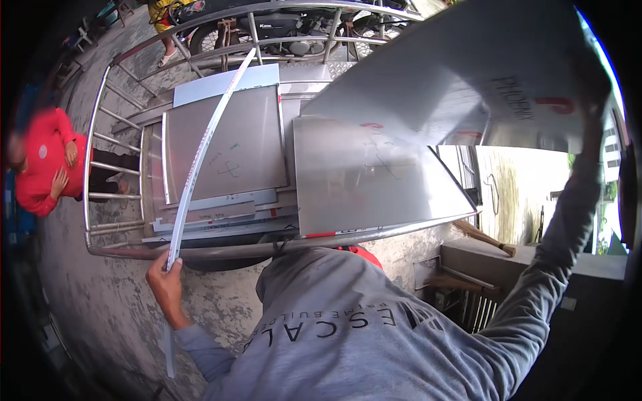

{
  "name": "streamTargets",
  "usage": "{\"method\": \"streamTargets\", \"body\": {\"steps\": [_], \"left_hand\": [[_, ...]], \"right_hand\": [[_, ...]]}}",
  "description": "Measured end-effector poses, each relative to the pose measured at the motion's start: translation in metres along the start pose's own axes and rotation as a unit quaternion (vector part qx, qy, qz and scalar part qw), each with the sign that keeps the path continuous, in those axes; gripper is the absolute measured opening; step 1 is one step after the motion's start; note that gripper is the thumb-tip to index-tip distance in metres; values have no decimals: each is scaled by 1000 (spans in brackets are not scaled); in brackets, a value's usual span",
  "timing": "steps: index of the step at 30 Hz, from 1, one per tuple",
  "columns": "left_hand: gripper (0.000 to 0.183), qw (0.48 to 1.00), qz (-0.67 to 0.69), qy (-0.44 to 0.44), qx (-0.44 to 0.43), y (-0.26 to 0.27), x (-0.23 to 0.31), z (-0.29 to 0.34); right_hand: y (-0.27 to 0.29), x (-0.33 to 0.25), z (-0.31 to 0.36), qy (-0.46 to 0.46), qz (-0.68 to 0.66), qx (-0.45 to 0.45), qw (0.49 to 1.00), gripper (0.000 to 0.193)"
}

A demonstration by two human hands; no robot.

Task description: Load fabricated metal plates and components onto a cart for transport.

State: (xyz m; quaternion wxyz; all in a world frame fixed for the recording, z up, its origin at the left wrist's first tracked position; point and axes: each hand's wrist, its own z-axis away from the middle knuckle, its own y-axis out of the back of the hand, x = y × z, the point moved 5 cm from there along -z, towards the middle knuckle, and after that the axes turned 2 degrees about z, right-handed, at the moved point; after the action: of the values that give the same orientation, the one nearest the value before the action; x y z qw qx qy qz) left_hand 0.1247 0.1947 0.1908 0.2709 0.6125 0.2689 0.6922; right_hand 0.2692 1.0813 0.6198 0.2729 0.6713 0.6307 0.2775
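Observation:
My left hand [166,286] is closed round a long, thin, pale metal strip [202,148]. The strip slants up across the rail and over the stacked sheets, and its lower end hangs below my hand. On the far right my raised right hand [592,100], dark and partly lost in shadow, grips the outer edge of a large shiny metal sheet [468,73]. That sheet is tilted up, its left corner over another flat metal sheet [374,174]. To the left lies a brownish-grey sheet [224,147] with dark pen marks.
A metal railing [194,252] frames the stack of sheets and offcuts. A person in red [50,160] is outside it on the left. Behind stands a motorcycle [294,37], with another person's leg [167,50] near it. A broom [485,239] rests on a ledge at right.

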Motion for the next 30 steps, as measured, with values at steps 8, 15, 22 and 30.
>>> {"method": "streamTargets", "body": {"steps": [8,15,22,30], "left_hand": [[41,990,-50,127,27,-8,16,61],[40,990,2,136,45,-23,16,55],[41,988,45,149,5,-4,-4,12],[37,997,14,66,-45,1,4,-38]], "right_hand": [[-190,-148,54,153,-65,-90,982,33],[-263,-212,162,74,-89,-174,978,35],[-379,-293,278,-85,-147,-299,939,42],[-406,-340,331,-120,-144,-407,894,59]]}}
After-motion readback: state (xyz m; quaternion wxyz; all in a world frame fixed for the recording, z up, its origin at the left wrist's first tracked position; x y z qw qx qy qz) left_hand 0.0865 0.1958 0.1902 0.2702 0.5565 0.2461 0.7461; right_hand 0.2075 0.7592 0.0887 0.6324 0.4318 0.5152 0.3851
